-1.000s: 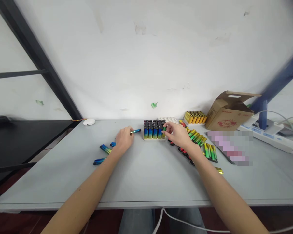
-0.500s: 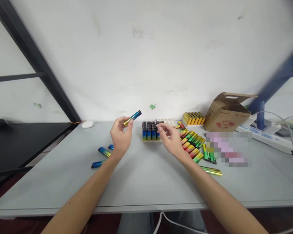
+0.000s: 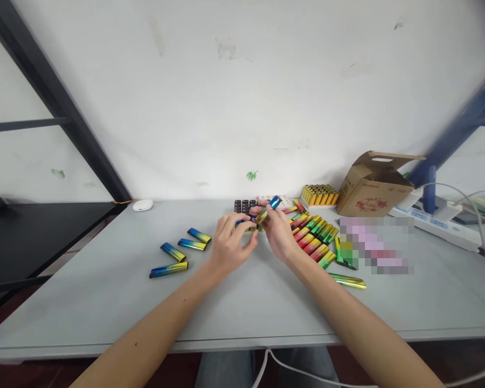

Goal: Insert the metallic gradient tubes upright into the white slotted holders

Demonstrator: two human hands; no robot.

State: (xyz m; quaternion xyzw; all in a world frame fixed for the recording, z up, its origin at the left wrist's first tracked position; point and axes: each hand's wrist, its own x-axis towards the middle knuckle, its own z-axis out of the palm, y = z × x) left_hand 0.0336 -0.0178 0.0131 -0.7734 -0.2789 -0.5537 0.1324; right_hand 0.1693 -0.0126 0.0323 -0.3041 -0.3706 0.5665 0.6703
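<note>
My right hand (image 3: 281, 234) holds a shiny blue-and-yellow tube (image 3: 272, 205), tilted with its blue end up and to the right. Close beside it is my left hand (image 3: 231, 245), its thumb and fingers apart and fingertips near the tube's lower yellow end; whether they touch it I cannot tell. Partly hidden behind both hands, a block of upright black-topped tubes (image 3: 243, 205) stands in rows. Several loose blue-and-yellow tubes, one of them the lowest tube (image 3: 170, 269), lie on the table to the left of my left hand.
Red, yellow and green tubes (image 3: 316, 250) lie in a pile right of my right hand. Behind are a white holed tray (image 3: 285, 200), a block of yellow cylinders (image 3: 320, 195) and an open cardboard box (image 3: 374, 196). A power strip (image 3: 440, 229) and a white case (image 3: 143, 205) flank the table.
The blue-and-yellow tube has passed from my left hand to my right hand. My left hand has moved right and down, uncovering the loose tubes at left.
</note>
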